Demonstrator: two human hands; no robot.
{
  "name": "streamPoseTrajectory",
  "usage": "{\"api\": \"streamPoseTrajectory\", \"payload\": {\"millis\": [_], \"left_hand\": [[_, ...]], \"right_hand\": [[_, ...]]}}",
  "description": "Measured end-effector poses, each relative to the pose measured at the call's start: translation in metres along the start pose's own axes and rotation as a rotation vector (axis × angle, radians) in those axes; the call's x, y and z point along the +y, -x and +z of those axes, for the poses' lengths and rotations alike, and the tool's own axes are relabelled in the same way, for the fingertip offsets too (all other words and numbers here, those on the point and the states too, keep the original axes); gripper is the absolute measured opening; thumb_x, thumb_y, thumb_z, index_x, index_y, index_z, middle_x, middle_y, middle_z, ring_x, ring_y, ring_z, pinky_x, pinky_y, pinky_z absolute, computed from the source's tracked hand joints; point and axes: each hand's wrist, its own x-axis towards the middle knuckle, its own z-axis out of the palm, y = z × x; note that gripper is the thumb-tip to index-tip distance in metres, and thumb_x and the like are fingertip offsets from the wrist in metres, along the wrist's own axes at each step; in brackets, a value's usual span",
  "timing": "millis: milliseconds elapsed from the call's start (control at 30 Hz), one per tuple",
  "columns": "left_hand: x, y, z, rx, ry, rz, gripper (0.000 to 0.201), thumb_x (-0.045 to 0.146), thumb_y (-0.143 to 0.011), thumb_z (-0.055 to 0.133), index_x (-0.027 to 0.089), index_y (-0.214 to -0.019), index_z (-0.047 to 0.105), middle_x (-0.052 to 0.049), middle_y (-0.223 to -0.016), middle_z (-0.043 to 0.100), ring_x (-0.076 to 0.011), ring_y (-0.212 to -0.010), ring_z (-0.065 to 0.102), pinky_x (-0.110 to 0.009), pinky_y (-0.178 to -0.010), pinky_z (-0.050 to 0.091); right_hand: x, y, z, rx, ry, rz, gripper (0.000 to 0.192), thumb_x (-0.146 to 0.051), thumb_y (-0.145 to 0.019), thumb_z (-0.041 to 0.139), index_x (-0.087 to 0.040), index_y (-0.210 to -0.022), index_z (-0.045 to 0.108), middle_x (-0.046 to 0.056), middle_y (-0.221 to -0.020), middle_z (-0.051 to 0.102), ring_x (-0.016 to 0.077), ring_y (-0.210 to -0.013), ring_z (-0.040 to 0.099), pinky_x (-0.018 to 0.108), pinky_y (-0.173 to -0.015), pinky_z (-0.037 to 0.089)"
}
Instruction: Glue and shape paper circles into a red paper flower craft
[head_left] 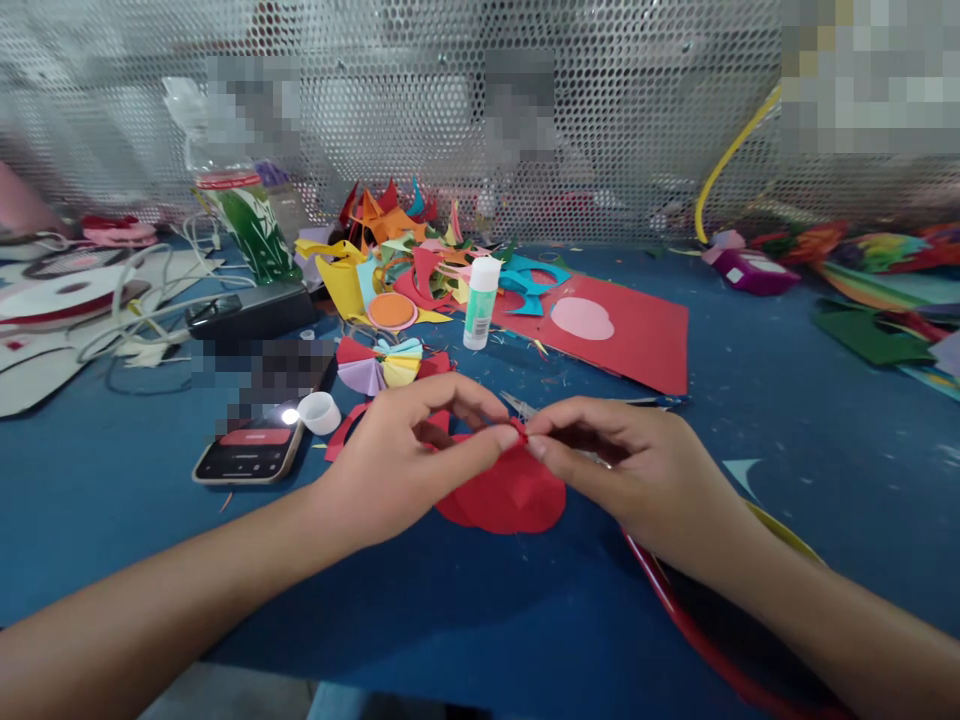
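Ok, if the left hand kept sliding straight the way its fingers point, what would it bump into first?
The left hand points right, across the red paper circle that both hands pinch. First in line are the fingertips of the right hand, already almost touching it. Depth looks matched, since both grip the same paper edge.

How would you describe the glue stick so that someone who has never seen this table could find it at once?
Start at the large red paper sheet lying on the blue table, beyond the left hand and right hand pinching a red paper circle. At that sheet's left edge, before the heap of coloured paper scraps, stands the glue stick. It is the only upright white tube there, with a green label.
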Motion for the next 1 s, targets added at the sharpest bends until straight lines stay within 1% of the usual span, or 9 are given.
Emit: {"api": "streamPoseTrajectory", "payload": {"millis": [100, 233, 367, 500, 600, 733, 800, 867, 1000], "left_hand": [[-0.001, -0.004, -0.003, -0.005, 0.099, -0.096, 0.016, 0.029, -0.079, 0.060, 0.015, -0.087, 0.062, -0.001, -0.076, 0.064, -0.0093, -0.068, 0.059, -0.017, -0.056, 0.049], [-0.001, -0.009, -0.006, -0.147, 0.325, -0.274, 0.014, 0.017, -0.075, 0.064, 0.014, -0.088, 0.061, -0.001, -0.075, 0.066, -0.0083, -0.066, 0.061, -0.018, -0.060, 0.050], [-0.003, -0.010, -0.007, -0.212, 0.458, -0.340, 0.016, 0.007, -0.072, 0.063, 0.013, -0.087, 0.061, -0.001, -0.076, 0.067, -0.0069, -0.069, 0.063, -0.016, -0.064, 0.049], [-0.004, -0.009, -0.006, -0.323, 0.468, -0.361, 0.019, 0.003, -0.072, 0.061, 0.013, -0.088, 0.059, 0.000, -0.073, 0.067, -0.0064, -0.067, 0.063, -0.015, -0.063, 0.048], [-0.005, -0.007, -0.003, -0.409, 0.392, -0.365, 0.021, 0.004, -0.071, 0.061, 0.014, -0.089, 0.058, 0.001, -0.073, 0.066, -0.0069, -0.066, 0.062, -0.016, -0.062, 0.048], [-0.007, -0.005, -0.002, -0.403, 0.205, -0.296, 0.018, 0.012, -0.073, 0.061, 0.015, -0.091, 0.058, -0.002, -0.078, 0.066, -0.0102, -0.073, 0.063, -0.020, -0.064, 0.049], [-0.009, -0.004, -0.003, -0.408, 0.114, -0.261, 0.020, 0.016, -0.075, 0.060, 0.015, -0.094, 0.058, -0.003, -0.082, 0.067, -0.0120, -0.076, 0.063, -0.022, -0.066, 0.049], [-0.011, -0.004, -0.003, -0.419, 0.005, -0.215, 0.021, 0.014, -0.074, 0.060, 0.015, -0.095, 0.058, -0.003, -0.082, 0.067, -0.0116, -0.074, 0.062, -0.021, -0.065, 0.049], [-0.019, -0.001, 0.000, -0.411, -0.262, -0.050, 0.016, 0.009, -0.075, 0.056, 0.016, -0.089, 0.062, 0.000, -0.077, 0.064, -0.0090, -0.066, 0.059, -0.018, -0.059, 0.044]], "right_hand": [[0.001, 0.000, -0.001, 0.018, -0.002, -0.052, 0.008, -0.019, -0.078, 0.057, -0.021, -0.077, 0.065, -0.002, -0.068, 0.068, 0.0124, -0.061, 0.062, 0.021, -0.055, 0.050], [0.003, 0.000, -0.001, 0.040, -0.043, -0.093, 0.008, -0.019, -0.078, 0.058, -0.022, -0.080, 0.066, 0.000, -0.074, 0.070, 0.0136, -0.066, 0.064, 0.022, -0.060, 0.052], [0.002, -0.001, -0.003, -0.023, -0.106, -0.016, 0.007, -0.024, -0.078, 0.060, -0.020, -0.076, 0.065, 0.001, -0.071, 0.069, 0.0133, -0.064, 0.063, 0.021, -0.057, 0.052], [0.002, -0.003, -0.004, -0.087, -0.184, 0.111, 0.011, -0.030, -0.079, 0.060, -0.019, -0.077, 0.064, 0.000, -0.064, 0.065, 0.0113, -0.057, 0.060, 0.020, -0.052, 0.049], [0.005, -0.003, -0.002, -0.212, -0.209, 0.190, 0.007, -0.025, -0.076, 0.063, -0.019, -0.077, 0.063, -0.001, -0.064, 0.065, 0.0106, -0.056, 0.060, 0.019, -0.050, 0.048], [0.011, -0.001, 0.003, -0.307, -0.154, 0.229, 0.008, -0.022, -0.078, 0.059, -0.020, -0.082, 0.065, 0.000, -0.069, 0.068, 0.0127, -0.063, 0.064, 0.021, -0.054, 0.050], [0.013, 0.000, 0.005, -0.297, -0.050, 0.180, 0.012, -0.021, -0.080, 0.056, -0.021, -0.086, 0.066, 0.000, -0.073, 0.069, 0.0134, -0.065, 0.064, 0.022, -0.056, 0.050], [0.014, 0.001, 0.005, -0.279, 0.109, 0.092, 0.014, -0.018, -0.080, 0.054, -0.022, -0.082, 0.067, -0.001, -0.072, 0.068, 0.0125, -0.063, 0.062, 0.022, -0.056, 0.048], [0.016, 0.001, 0.005, -0.312, 0.344, -0.021, 0.019, -0.012, -0.080, 0.052, -0.022, -0.075, 0.068, -0.001, -0.071, 0.064, 0.0118, -0.063, 0.059, 0.024, -0.059, 0.044]]}}
